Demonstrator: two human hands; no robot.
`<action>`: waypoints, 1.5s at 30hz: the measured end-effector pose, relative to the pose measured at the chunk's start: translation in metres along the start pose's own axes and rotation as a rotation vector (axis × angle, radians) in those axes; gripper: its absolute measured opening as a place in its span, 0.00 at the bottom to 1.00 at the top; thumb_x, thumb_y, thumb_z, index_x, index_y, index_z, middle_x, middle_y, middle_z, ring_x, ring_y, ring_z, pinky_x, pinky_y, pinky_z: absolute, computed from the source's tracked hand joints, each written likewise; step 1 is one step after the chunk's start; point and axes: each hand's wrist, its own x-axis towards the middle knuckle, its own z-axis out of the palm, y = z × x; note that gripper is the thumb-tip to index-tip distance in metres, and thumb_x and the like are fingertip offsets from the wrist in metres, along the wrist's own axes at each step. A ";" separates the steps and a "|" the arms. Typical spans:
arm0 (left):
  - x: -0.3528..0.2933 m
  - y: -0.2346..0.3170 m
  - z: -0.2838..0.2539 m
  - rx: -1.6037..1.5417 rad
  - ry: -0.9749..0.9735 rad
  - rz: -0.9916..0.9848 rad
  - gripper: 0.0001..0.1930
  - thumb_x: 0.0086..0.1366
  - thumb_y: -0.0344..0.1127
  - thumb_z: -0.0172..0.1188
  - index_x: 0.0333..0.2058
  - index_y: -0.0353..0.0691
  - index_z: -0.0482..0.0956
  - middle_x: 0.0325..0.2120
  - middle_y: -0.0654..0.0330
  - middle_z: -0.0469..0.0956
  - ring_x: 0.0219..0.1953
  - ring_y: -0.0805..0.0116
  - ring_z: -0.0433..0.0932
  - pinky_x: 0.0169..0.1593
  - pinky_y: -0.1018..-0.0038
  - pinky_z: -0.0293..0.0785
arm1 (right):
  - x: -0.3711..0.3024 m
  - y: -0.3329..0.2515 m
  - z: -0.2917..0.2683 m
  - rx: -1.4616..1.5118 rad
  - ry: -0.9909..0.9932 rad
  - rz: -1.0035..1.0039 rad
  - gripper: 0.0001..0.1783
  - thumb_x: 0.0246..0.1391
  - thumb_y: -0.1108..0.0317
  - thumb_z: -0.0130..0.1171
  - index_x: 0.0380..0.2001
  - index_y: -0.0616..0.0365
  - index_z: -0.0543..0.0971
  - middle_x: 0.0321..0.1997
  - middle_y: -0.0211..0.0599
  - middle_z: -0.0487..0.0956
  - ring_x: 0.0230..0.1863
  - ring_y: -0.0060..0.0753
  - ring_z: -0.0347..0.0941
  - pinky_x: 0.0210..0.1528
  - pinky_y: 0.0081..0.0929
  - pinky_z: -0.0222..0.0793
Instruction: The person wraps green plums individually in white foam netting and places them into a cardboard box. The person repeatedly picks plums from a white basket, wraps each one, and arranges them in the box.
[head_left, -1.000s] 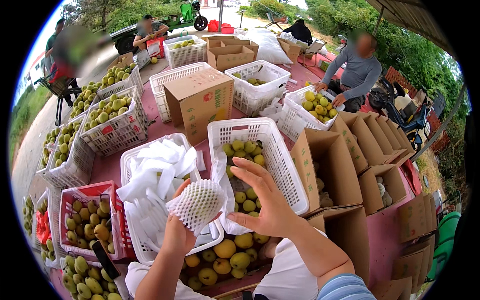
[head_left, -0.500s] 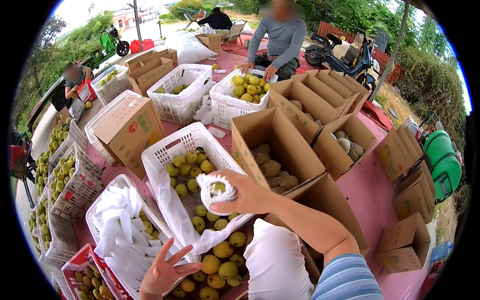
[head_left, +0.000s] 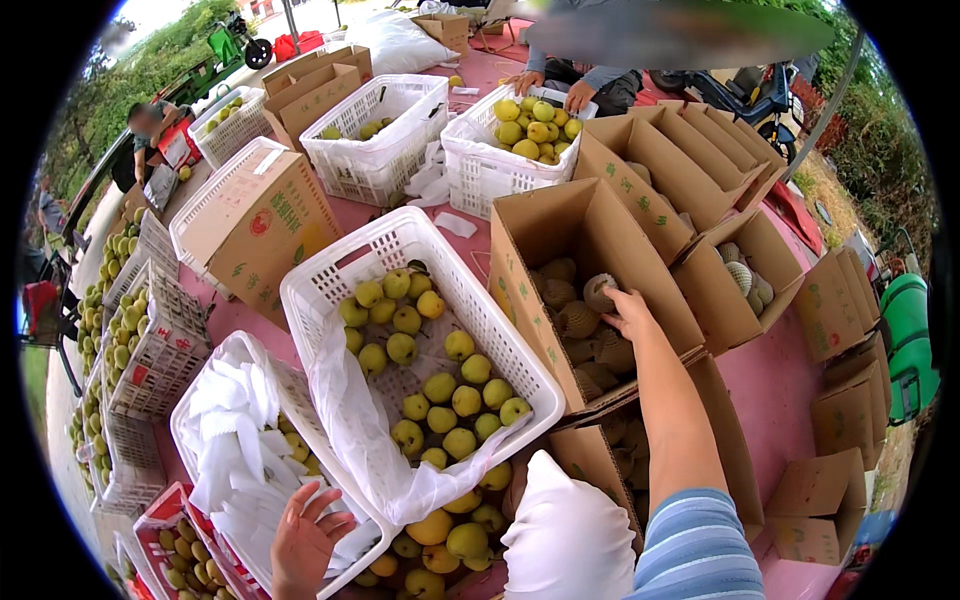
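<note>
My right hand (head_left: pixel 630 315) reaches into a tall cardboard box (head_left: pixel 520 250) and grips a pear in a foam net sleeve (head_left: pixel 599 292). Around it inside the box lie several other netted pears (head_left: pixel 578 320). My left hand (head_left: pixel 308 535) is open and holds nothing, its fingers loosely curled beside a heap of white foam net sleeves (head_left: pixel 235 430). Between my hands stands a white plastic crate (head_left: pixel 545 385) lined with thin white film, with yellow-green pears (head_left: pixel 440 387) inside. More pears (head_left: pixel 468 541) lie below its near edge.
Several open cardboard boxes (head_left: pixel 700 145) stand along the right. A closed carton (head_left: pixel 255 225) rests on a crate at left. Stacked pear crates (head_left: pixel 150 345) line the far left. Across from me, a person's hands (head_left: pixel 580 95) touch another pear crate (head_left: pixel 500 175). Pink sheeting (head_left: pixel 770 290) covers the ground.
My right hand has moved from above the white crate into the cardboard box, taking the netted pear along. My left hand has drawn slightly back, its fingers less spread. The view has shifted.
</note>
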 end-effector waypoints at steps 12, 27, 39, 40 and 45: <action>-0.089 0.109 -0.085 -0.744 0.410 0.806 0.17 0.66 0.39 0.52 0.47 0.31 0.70 0.42 0.54 0.75 0.36 0.67 0.72 0.44 0.72 0.71 | -0.232 -0.065 0.210 -0.494 -0.845 -0.650 0.11 0.58 0.67 0.54 0.41 0.61 0.72 0.38 0.32 0.75 0.36 0.20 0.71 0.39 0.21 0.70; -0.119 0.109 -0.089 -0.775 0.616 0.773 0.12 0.63 0.38 0.55 0.43 0.43 0.71 0.34 0.64 0.75 0.30 0.71 0.73 0.37 0.73 0.72 | -0.408 0.111 0.419 -1.106 -1.253 -0.900 0.15 0.40 0.66 0.61 0.36 0.52 0.80 0.52 0.43 0.75 0.50 0.50 0.71 0.54 0.38 0.67; -0.071 0.066 -0.035 0.154 0.538 0.600 0.21 0.60 0.34 0.60 0.51 0.39 0.67 0.47 0.56 0.70 0.47 0.64 0.72 0.51 0.69 0.68 | -0.471 0.017 0.287 -0.899 -1.079 -1.171 0.15 0.48 0.64 0.56 0.41 0.54 0.73 0.27 0.47 0.78 0.30 0.50 0.76 0.38 0.43 0.71; -0.069 0.062 -0.031 0.625 0.667 0.632 0.26 0.59 0.39 0.63 0.54 0.38 0.67 0.50 0.56 0.69 0.52 0.62 0.68 0.56 0.68 0.64 | -0.473 0.010 0.277 -0.824 -1.072 -1.120 0.15 0.49 0.64 0.56 0.41 0.55 0.73 0.28 0.46 0.78 0.30 0.48 0.76 0.37 0.41 0.72; -0.072 0.058 -0.018 0.659 0.429 0.491 0.24 0.59 0.40 0.65 0.53 0.40 0.72 0.43 0.59 0.75 0.45 0.72 0.72 0.46 0.77 0.69 | -0.472 -0.023 0.233 -0.429 -1.071 -0.773 0.15 0.50 0.66 0.56 0.41 0.60 0.71 0.35 0.44 0.77 0.27 0.39 0.76 0.33 0.35 0.73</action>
